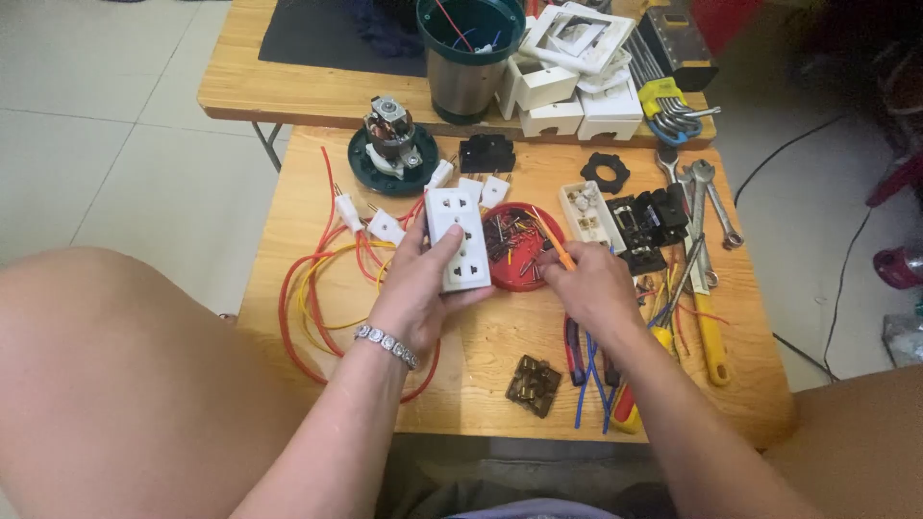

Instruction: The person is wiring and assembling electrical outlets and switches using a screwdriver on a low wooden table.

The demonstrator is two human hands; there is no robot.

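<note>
My left hand (415,288) grips a white multi-socket outlet strip (458,238) upright above the low wooden table (500,332). A beaded bracelet (386,345) circles that wrist. My right hand (586,284) pinches a thin orange-handled tool (555,242), probably a small screwdriver, its tip pointing up-left over a red round lid (517,235) filled with small screws and wire ends. Both hands sit near the table's middle, the lid between them.
Red and yellow wires (322,279) with white plugs loop at left. A small motor on a green base (391,142), a black block (486,152), white socket parts (588,213), wrenches (707,202), pliers (615,384) and a brass-terminal piece (534,385) surround the hands. A second table (288,86) behind holds a metal canister (468,53), white frames, hex keys.
</note>
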